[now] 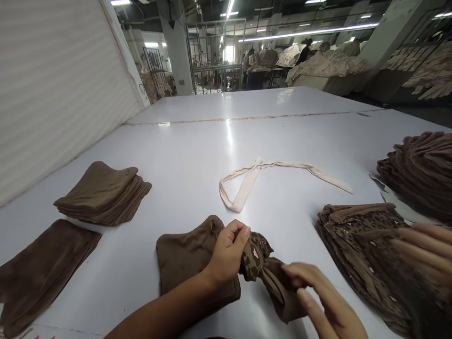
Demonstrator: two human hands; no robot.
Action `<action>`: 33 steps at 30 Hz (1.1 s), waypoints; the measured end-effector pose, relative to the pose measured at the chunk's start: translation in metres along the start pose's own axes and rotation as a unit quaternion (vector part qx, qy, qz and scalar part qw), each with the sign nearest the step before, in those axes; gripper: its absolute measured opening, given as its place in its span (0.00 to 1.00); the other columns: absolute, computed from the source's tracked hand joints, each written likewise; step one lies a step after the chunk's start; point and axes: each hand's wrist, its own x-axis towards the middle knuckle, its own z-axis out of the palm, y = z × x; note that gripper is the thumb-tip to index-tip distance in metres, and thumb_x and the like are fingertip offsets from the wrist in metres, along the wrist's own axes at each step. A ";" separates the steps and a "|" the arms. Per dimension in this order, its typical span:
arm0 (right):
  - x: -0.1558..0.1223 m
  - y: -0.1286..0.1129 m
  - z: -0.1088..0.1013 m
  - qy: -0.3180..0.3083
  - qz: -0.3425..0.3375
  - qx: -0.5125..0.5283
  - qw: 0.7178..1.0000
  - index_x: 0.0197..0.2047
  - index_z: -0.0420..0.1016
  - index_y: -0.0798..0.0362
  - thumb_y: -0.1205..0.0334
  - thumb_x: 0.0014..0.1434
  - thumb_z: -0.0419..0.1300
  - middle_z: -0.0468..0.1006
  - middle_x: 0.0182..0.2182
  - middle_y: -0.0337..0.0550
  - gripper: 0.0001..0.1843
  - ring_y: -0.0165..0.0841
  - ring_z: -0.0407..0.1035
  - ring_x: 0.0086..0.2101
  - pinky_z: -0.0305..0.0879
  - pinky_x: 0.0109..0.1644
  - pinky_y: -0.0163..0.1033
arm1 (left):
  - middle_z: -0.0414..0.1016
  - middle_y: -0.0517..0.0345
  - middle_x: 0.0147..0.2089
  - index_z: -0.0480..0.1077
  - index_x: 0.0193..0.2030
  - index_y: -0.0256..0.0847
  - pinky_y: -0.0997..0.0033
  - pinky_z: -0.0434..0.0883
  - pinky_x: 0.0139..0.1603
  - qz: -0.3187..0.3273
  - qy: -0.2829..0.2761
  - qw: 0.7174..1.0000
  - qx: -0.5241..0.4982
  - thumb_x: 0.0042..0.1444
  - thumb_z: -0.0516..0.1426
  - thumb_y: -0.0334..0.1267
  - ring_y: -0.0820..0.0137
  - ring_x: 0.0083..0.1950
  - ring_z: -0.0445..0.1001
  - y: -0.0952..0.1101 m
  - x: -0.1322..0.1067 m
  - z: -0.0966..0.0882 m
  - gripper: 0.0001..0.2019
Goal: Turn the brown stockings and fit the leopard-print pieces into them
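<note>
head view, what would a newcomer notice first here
The left hand pinches a leopard-print brown fabric piece at the near centre of the glossy white table, with the right hand touching it. A cream fabric strip loops just behind; stacks of brown folded cloth lie left.

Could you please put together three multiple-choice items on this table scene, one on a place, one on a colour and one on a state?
1. Where does the cream strip lie?
A. on the left stacks
B. mid-table, beyond the hands
C. under the right pile

2. What colour is the folded stack at left?
A. brown
B. white
C. blue

3. What is the left hand doing?
A. lying flat on the table
B. pinching the leopard-print piece
C. holding the strip

Answers: 1 B, the strip lies alone on the white table; 2 A, the stack is plain brown; 3 B, its fingers close on the print fabric, while the right hand rests on the same piece.
</note>
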 end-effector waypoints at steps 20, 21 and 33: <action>0.004 -0.018 0.027 -0.004 -0.062 0.015 0.998 0.34 0.58 0.51 0.72 0.64 0.46 0.65 0.29 0.40 0.08 0.33 0.60 0.30 0.58 0.33 0.38 | 0.60 0.63 0.25 0.63 0.26 0.36 0.75 0.60 0.30 -0.090 -0.170 0.941 0.279 0.56 0.52 0.40 0.74 0.29 0.60 0.008 0.001 -0.018 0.12; 0.003 -0.021 0.025 0.004 -0.041 0.027 0.999 0.33 0.56 0.50 0.71 0.64 0.45 0.63 0.28 0.39 0.09 0.32 0.60 0.29 0.58 0.32 0.37 | 0.60 0.62 0.26 0.63 0.27 0.36 0.75 0.60 0.31 -0.065 -0.138 0.949 0.276 0.57 0.51 0.42 0.73 0.30 0.60 0.004 0.001 -0.018 0.12; -0.023 -0.017 0.015 0.074 0.166 0.209 0.961 0.31 0.63 0.50 0.55 0.66 0.49 0.61 0.24 0.36 0.13 0.30 0.61 0.25 0.61 0.26 0.31 | 0.60 0.63 0.21 0.61 0.23 0.36 0.76 0.58 0.26 -0.070 -0.001 0.988 0.135 0.49 0.59 0.55 0.77 0.23 0.58 -0.025 -0.012 -0.031 0.22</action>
